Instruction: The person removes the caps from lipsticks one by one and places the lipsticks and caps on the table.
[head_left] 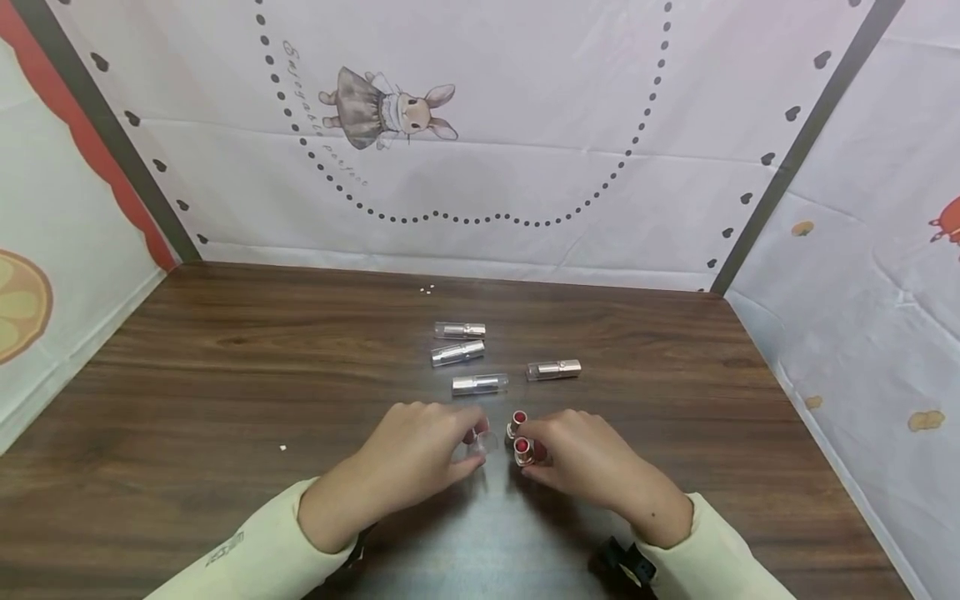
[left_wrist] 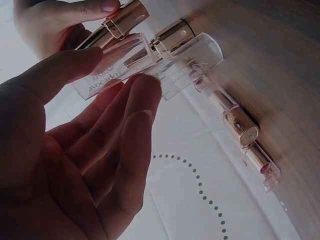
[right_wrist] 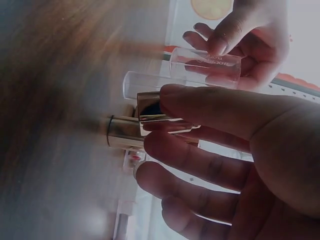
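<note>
My left hand [head_left: 412, 450] pinches a clear lipstick cap [left_wrist: 112, 67] with printed lettering between thumb and fingers. A second clear cap [left_wrist: 192, 65] stands just beyond it. To the right, my right hand [head_left: 588, 458] pinches an uncapped lipstick [head_left: 523, 452] with a gold base and red tip, held upright. Another uncapped red lipstick [head_left: 517, 422] stands right behind it; in the right wrist view its gold base [right_wrist: 125, 132] appears beside the held one [right_wrist: 150, 106]. The two hands are close together but apart. Fingers partly hide the caps in the head view.
Several capped lipsticks lie on the wooden table [head_left: 300, 350] beyond the hands: three stacked in a loose column, including a near one [head_left: 480, 384], and one [head_left: 553, 370] to the right. Tiny white bits [head_left: 427, 290] lie at the back. Printed cloth walls [head_left: 525, 100] enclose the table.
</note>
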